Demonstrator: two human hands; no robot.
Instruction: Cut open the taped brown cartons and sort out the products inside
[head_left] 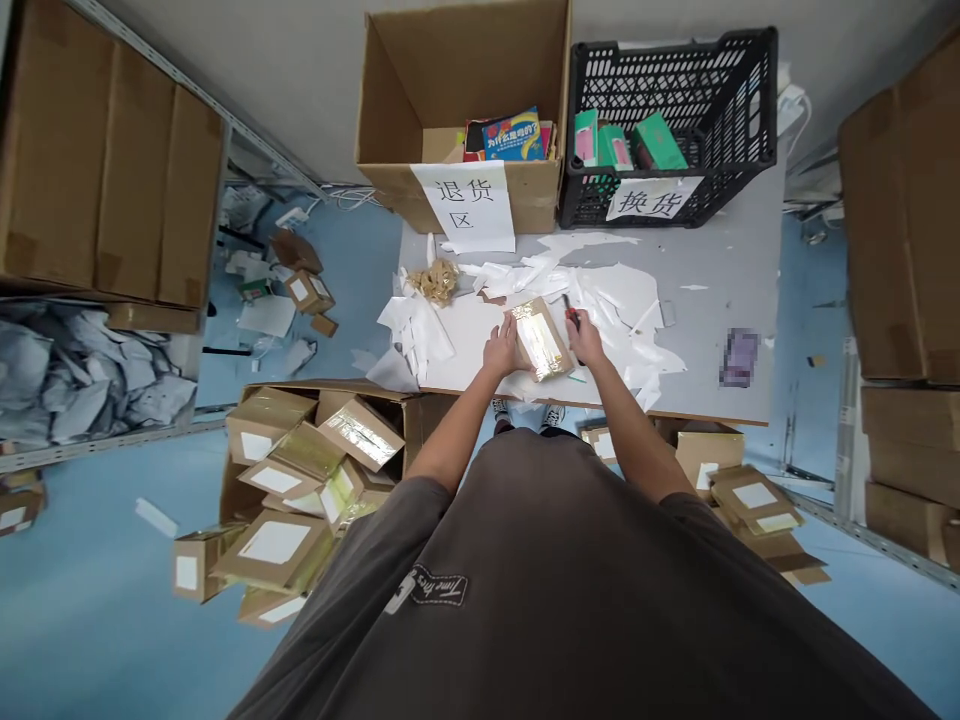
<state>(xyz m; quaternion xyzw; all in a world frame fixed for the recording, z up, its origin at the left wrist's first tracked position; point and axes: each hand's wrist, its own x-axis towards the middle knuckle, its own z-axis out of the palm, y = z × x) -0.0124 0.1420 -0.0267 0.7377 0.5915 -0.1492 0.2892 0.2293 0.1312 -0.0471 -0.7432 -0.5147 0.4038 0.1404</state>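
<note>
A small cardboard box (541, 340) with shiny clear tape across its top lies slightly turned on the table, near its front edge. My left hand (504, 347) rests against the box's left side, fingers spread along its edge. Just right of the box, my right hand (585, 338) is closed around a red and black cutter (572, 314), whose dark tip points away from me. Torn white paper (615, 300) lies behind and to the right of the box. A crumpled ball of brown tape (435, 282) sits to the left.
At the table's back stand an open carton (390, 100) with books and a black crate (675, 100) with green boxes. A blurred purple item (739, 358) lies on the right. Taped parcels (277, 540) are heaped at lower left, others (754, 497) at lower right.
</note>
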